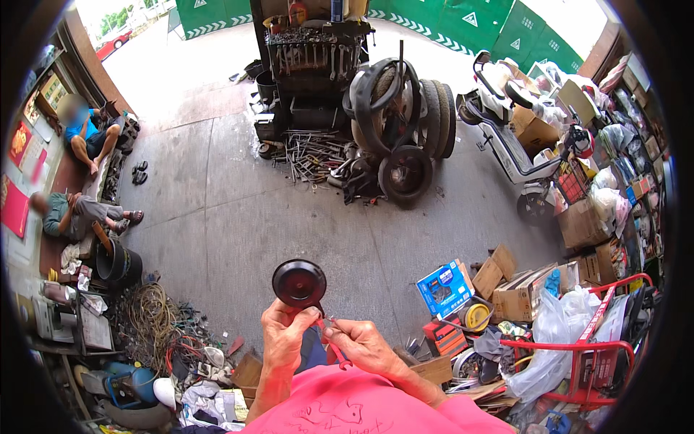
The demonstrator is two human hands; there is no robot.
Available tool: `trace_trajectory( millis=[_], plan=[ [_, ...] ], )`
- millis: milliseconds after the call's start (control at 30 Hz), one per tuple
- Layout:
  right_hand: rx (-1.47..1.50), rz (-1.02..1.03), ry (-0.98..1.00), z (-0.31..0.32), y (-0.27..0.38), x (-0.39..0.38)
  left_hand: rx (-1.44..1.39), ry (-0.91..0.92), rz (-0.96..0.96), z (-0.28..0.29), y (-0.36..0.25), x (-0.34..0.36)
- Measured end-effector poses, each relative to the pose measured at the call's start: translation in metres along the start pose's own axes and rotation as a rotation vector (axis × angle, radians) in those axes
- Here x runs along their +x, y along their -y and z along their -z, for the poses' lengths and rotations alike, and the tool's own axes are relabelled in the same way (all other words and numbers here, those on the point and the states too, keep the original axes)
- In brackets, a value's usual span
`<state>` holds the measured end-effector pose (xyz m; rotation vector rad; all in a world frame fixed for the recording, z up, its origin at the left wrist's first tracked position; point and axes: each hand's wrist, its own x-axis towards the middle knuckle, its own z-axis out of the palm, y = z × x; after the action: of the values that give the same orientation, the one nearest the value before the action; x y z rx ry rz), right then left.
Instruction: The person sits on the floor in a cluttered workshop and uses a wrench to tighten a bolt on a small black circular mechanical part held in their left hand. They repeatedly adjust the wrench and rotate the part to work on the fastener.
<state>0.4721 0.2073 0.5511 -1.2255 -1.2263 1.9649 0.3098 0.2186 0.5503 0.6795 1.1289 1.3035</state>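
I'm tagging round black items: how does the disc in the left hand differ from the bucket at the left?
The glossy disc looks shallow; the bucket is deep and open-topped. The disc is held up in the left hand, while the bucket stands on the floor. Both are black and round.

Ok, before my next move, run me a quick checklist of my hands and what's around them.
1. Disc held: ok. The left hand has the black disc near its lower edge.
2. Right hand close by: ok. The right hand is beside the left, below the disc.
3. Right hand's grip: cannot tell. What its fingertips pinch is too small to make out.
4. Wrenches within reach: not ok. The wrenches hang on the far rack.
5. Others away from the hands: ok. The nearer seated person is by the left wall.
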Motion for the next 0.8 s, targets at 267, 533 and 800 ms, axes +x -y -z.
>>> trace_trajectory(
  millis=[267,533,800],
  plan=[
    [-0.179,0.053,-0.141,0.031,0.032,0.102,-0.324,0.007,0.161,-0.012,-0.001,0.111],
    [-0.226,0.191,-0.366,0.064,0.125,0.252,-0.364,-0.055,0.092,0.003,-0.073,0.292],
    [-0.13,0.284,-0.661,0.136,0.17,0.415,-0.247,-0.227,-0.039,0.053,-0.138,0.441]
  ],
)
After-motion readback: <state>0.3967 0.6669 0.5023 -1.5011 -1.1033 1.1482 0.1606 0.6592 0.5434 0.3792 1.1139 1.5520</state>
